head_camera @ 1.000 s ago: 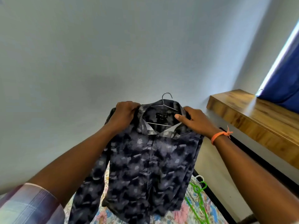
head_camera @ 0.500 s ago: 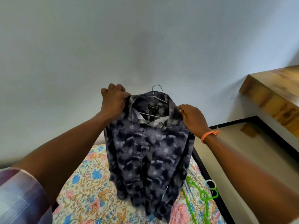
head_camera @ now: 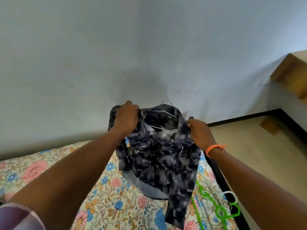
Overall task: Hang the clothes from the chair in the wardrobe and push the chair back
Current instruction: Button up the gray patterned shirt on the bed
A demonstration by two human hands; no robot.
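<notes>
**Patterned shirt on a wire hanger, held at both shoulders above a bed**

The left hand [head_camera: 127, 117] is curled into a fist around the left shoulder of a dark navy-and-grey mottled fabric shirt [head_camera: 159, 156], the knuckles facing the camera and the cloth bunched inside the grip. The right hand [head_camera: 200, 131] pinches the opposite shoulder seam between thumb and bent fingers; a thin orange band [head_camera: 213, 149] with a knotted tail circles its wrist. Inside the open collar sits a thin silver wire hanger [head_camera: 166, 110]: its curved hook rises above the neckline, its sloped arms and lower bar show through the collar gap. The shirt is soft and limp, crumpled into folds below the collar, with a paler grey inner lining visible at the hem and one sleeve trailing down to the right. Its lower part rests on the bed.

The bed carries a cream cotton sheet [head_camera: 116, 201] printed with pink, blue and orange flowers. Near its right edge lie bright green plastic hangers [head_camera: 219, 211] with ring-shaped openings, beside a white plastic hanger [head_camera: 231, 195]. A pale grey matte wall [head_camera: 116, 55] fills the upper field. At right, a beige floor [head_camera: 259, 156] bordered by a black skirting strip meets a wood-grain shelf [head_camera: 294, 75] projecting from the wall. A checked sleeve cuff [head_camera: 18, 218] shows at lower left.
</notes>
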